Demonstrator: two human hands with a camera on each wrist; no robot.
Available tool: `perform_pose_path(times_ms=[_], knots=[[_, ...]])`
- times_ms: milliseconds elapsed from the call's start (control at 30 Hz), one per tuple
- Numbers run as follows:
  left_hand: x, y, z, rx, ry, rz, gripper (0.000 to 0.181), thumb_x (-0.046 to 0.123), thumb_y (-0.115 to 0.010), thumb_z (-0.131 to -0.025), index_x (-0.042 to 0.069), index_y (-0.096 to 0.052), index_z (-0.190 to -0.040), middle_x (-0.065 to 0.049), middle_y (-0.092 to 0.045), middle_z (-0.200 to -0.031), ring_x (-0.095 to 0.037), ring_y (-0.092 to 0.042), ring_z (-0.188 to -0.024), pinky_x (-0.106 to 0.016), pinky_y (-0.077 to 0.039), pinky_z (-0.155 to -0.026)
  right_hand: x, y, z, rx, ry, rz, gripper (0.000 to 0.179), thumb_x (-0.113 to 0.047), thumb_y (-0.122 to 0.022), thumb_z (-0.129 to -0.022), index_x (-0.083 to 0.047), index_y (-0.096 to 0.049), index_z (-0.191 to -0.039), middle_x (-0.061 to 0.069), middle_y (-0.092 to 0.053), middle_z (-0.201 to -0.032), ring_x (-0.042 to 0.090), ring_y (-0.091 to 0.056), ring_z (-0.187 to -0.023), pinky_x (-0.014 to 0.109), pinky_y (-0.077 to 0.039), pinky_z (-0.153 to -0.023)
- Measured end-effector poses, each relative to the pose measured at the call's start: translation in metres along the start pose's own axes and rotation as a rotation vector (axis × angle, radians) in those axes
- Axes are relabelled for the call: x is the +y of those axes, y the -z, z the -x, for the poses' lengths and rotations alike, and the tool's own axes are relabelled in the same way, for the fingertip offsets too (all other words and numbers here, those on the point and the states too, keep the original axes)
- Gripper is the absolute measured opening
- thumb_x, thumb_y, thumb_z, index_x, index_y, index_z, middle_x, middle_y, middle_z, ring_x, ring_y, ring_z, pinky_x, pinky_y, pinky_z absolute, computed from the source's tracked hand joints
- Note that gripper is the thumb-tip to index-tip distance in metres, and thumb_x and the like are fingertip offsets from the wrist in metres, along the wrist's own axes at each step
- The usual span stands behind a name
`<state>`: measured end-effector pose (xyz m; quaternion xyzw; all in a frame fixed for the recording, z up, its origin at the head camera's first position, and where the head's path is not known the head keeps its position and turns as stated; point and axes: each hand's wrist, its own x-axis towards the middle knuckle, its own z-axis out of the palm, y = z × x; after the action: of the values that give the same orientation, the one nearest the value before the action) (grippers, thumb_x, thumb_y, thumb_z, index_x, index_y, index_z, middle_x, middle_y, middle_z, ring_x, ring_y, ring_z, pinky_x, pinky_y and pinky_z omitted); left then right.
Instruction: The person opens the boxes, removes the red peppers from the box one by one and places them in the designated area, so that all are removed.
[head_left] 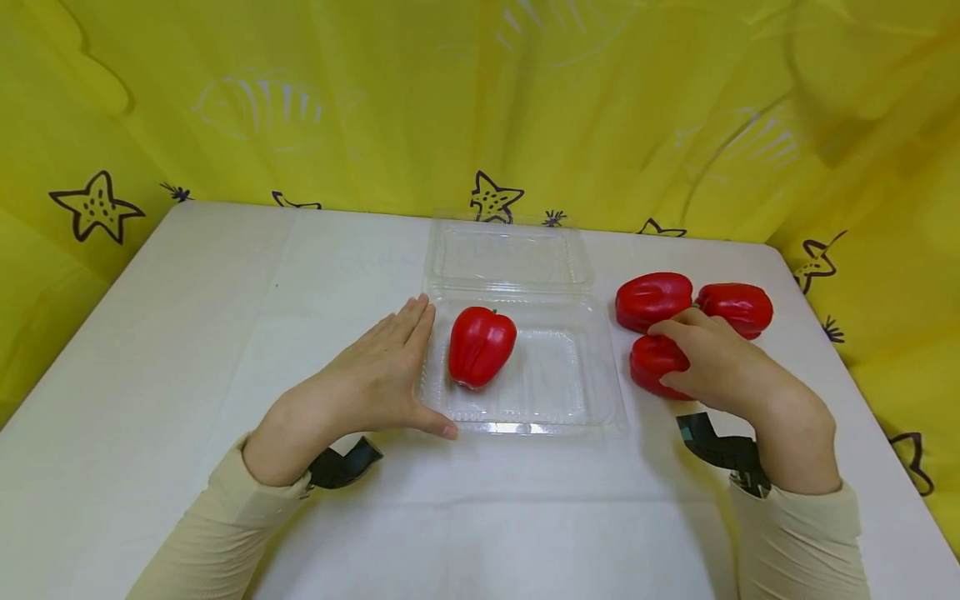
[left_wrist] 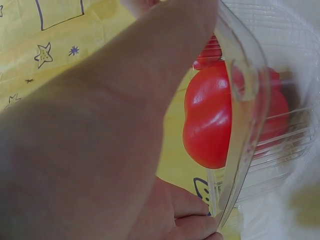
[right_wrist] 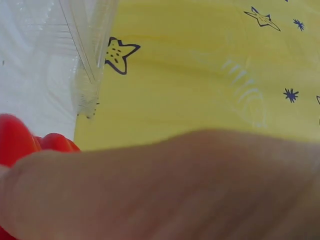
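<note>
A clear plastic clamshell container (head_left: 540, 417) lies in the middle of the table with its lid folded back. One red bell pepper (head_left: 482, 347) sits in its left half; in the left wrist view this pepper (left_wrist: 207, 115) shows partly through the container wall. Along the container's left side rests my left hand (head_left: 382, 375), fingers straight and thumb at the front corner. To the right, my right hand (head_left: 712, 358) grips the nearest of three red bell peppers (head_left: 654, 363). Its fingertips are partly hidden in the right wrist view.
Two more red bell peppers, one on the left (head_left: 652, 302) and one on the right (head_left: 738, 308), lie just behind the right hand. A white cloth covers the table (head_left: 150, 375). Behind it hangs a yellow curtain (head_left: 390, 108) with sea-creature drawings.
</note>
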<state>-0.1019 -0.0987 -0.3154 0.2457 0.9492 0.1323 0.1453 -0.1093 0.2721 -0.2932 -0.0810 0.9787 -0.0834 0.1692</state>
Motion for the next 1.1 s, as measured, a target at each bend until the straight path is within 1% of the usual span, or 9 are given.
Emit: perform_pose_path(times_ms=[100, 267, 500, 633, 767, 900, 1000, 1100], knots=[[0.0, 0.0, 0.0, 0.005, -0.004, 0.0, 0.137, 0.07, -0.08, -0.065, -0.004, -0.01, -0.156, -0.02, -0.007, -0.166, -0.033, -0.005, -0.155, -0.047, -0.015, -0.126, 0.0, 0.0, 0.001, 0.011, 0.01, -0.003, 0.065, -0.01, -0.083, -0.076, 0.0, -0.055, -0.134, 0.031, -0.047, -0.134, 0.053, -0.038, -0.12, 0.058, -0.059, -0.075], [0.0, 0.0, 0.0, 0.007, -0.005, 0.002, 0.137, 0.069, -0.08, -0.065, -0.005, -0.01, -0.156, -0.02, -0.007, -0.166, -0.034, -0.005, -0.155, -0.048, -0.016, -0.125, -0.001, 0.001, 0.001, 0.013, 0.013, -0.007, 0.066, -0.007, -0.082, -0.075, 0.0, -0.055, -0.135, 0.032, -0.047, -0.134, 0.054, -0.035, -0.121, 0.058, -0.059, -0.074], [-0.001, -0.001, 0.0, 0.009, -0.01, -0.003, 0.137, 0.07, -0.079, -0.065, -0.005, -0.011, -0.156, -0.02, -0.008, -0.166, -0.034, -0.005, -0.155, -0.048, -0.016, -0.125, -0.003, 0.002, 0.002, 0.015, 0.028, -0.006, 0.066, -0.006, -0.083, -0.074, 0.001, -0.056, -0.133, 0.032, -0.048, -0.133, 0.053, -0.039, -0.12, 0.057, -0.059, -0.074], [0.0, -0.001, 0.0, 0.008, -0.012, -0.004, 0.137, 0.07, -0.08, -0.065, -0.005, -0.011, -0.156, -0.02, -0.008, -0.166, -0.034, -0.006, -0.155, -0.048, -0.016, -0.125, -0.004, 0.003, 0.003, 0.037, 0.052, 0.01, 0.065, -0.01, -0.082, -0.077, 0.003, -0.055, -0.135, 0.032, -0.048, -0.134, 0.052, -0.039, -0.12, 0.059, -0.058, -0.08], [0.0, -0.001, 0.0, 0.006, -0.009, -0.003, 0.137, 0.07, -0.08, -0.065, -0.004, -0.01, -0.157, -0.02, -0.007, -0.166, -0.034, -0.005, -0.155, -0.048, -0.016, -0.125, -0.012, 0.004, 0.005, 0.078, 0.089, 0.027, 0.065, -0.016, -0.081, -0.08, 0.003, -0.053, -0.136, 0.031, -0.048, -0.136, 0.051, -0.04, -0.122, 0.061, -0.055, -0.087], [0.0, -0.001, -0.001, 0.005, -0.004, -0.002, 0.137, 0.07, -0.079, -0.065, -0.004, -0.009, -0.157, -0.019, -0.007, -0.167, -0.033, -0.005, -0.155, -0.047, -0.016, -0.125, -0.026, 0.006, 0.008, 0.133, 0.135, 0.015, 0.063, -0.016, -0.08, -0.081, 0.001, -0.054, -0.136, 0.027, -0.048, -0.139, 0.047, -0.038, -0.128, 0.062, -0.053, -0.092], [0.0, -0.001, 0.0, 0.007, -0.007, 0.004, 0.137, 0.07, -0.08, -0.065, -0.004, -0.009, -0.157, -0.019, -0.007, -0.166, -0.033, -0.005, -0.155, -0.047, -0.015, -0.126, -0.036, 0.005, 0.01, 0.205, 0.213, 0.004, 0.056, -0.012, -0.077, -0.083, -0.001, -0.057, -0.135, 0.024, -0.049, -0.139, 0.044, -0.037, -0.132, 0.062, -0.05, -0.097], [0.0, -0.001, 0.0, 0.009, -0.01, 0.005, 0.137, 0.07, -0.08, -0.065, -0.004, -0.009, -0.157, -0.02, -0.007, -0.166, -0.034, -0.005, -0.155, -0.048, -0.015, -0.126, -0.046, 0.002, 0.011, 0.286, 0.295, 0.0, 0.051, -0.009, -0.075, -0.084, -0.003, -0.059, -0.132, 0.021, -0.05, -0.138, 0.041, -0.038, -0.132, 0.059, -0.05, -0.098]])
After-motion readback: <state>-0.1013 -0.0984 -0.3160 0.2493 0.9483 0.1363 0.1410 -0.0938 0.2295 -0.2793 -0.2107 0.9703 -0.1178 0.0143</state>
